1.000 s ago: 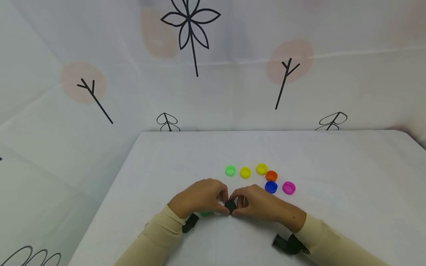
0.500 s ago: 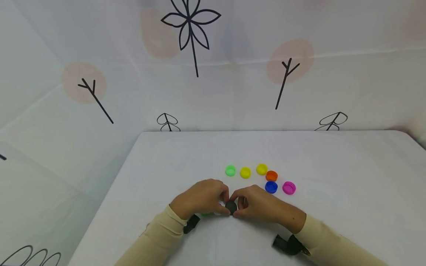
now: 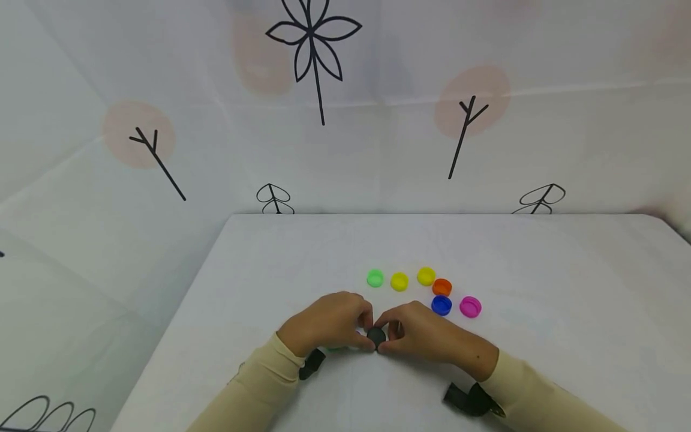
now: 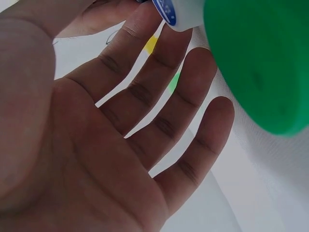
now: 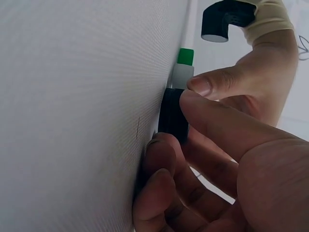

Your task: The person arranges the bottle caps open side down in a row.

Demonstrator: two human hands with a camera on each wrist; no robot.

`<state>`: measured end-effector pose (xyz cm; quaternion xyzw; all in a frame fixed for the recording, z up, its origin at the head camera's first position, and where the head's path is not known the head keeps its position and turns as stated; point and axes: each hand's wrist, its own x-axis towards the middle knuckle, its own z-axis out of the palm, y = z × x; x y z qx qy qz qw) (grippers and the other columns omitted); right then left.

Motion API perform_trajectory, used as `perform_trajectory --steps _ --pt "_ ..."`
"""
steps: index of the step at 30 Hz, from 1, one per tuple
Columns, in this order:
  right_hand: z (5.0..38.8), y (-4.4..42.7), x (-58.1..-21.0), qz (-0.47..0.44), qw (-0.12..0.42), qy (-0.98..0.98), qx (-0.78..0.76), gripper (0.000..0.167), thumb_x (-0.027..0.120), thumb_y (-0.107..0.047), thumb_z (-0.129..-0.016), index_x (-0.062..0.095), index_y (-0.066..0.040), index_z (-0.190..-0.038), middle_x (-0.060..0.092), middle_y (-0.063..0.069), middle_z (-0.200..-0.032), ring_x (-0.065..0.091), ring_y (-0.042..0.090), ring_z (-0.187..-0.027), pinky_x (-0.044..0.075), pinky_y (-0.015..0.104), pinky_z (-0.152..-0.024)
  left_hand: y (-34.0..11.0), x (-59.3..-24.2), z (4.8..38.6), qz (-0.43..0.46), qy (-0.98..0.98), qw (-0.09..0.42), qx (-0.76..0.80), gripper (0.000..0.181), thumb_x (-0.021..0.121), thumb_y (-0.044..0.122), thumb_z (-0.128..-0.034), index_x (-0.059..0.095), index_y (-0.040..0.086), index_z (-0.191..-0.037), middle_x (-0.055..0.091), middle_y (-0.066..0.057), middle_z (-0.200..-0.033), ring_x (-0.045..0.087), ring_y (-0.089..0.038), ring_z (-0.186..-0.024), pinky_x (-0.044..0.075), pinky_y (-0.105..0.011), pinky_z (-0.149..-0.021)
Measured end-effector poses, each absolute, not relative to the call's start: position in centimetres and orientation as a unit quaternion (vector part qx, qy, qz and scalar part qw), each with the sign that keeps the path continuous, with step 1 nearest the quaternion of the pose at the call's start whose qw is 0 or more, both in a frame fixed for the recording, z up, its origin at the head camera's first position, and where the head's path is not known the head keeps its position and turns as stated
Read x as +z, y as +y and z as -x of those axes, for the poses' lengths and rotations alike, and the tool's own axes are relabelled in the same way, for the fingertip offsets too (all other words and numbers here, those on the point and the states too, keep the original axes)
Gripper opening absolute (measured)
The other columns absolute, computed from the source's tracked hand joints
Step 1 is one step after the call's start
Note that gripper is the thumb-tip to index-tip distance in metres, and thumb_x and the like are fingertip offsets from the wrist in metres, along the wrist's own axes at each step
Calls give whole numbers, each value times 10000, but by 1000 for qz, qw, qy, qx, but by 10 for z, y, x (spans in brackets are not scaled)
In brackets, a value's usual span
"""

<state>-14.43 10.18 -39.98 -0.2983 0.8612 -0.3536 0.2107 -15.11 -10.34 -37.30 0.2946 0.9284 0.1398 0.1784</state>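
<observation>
A dark round cap (image 3: 376, 338) stands between both hands on the white table; the right wrist view shows the black cap (image 5: 174, 114) low at the surface. My right hand (image 3: 423, 333) pinches it between thumb and fingers. From the other side my left hand (image 3: 329, 323) holds its thumb and fingers curled round the cap's edge. Under the left palm lie a green cap (image 3: 336, 348) and a white cap, mostly hidden; the left wrist view shows the green cap (image 4: 263, 63) large and the white one (image 4: 186, 14) with a blue print, close to the fingers.
Beyond the hands lie a light green cap (image 3: 375, 278), two yellow caps (image 3: 399, 281), an orange cap (image 3: 442, 287), a blue cap (image 3: 441, 305) and a pink cap (image 3: 471, 307). A patterned cloth (image 3: 378, 156) hangs behind the table.
The hands keep their hold on the dark cap and hardly move. The whole head view has shifted very slightly; the other caps lie as before.
</observation>
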Motion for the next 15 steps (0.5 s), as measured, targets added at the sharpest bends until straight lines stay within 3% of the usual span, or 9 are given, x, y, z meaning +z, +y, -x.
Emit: perform_trajectory --steps 11,15 --pt "145 102 -403 294 212 861 -358 303 800 -231 -852 745 -137 -1134 607 -108 -683 562 55 -621 498 201 -582 -103 -372 149 -291 930 178 137 237 862 369 -773 689 221 -839 599 138 -801 526 -24 -758 461 -195 -729" --pt "146 102 -403 287 217 862 -356 305 802 -242 -851 745 -151 -1136 611 -103 -687 569 71 -629 503 207 -583 -108 -368 150 -286 930 181 140 211 808 411 -827 702 238 -885 629 137 -859 544 -23 -799 481 -216 -756"
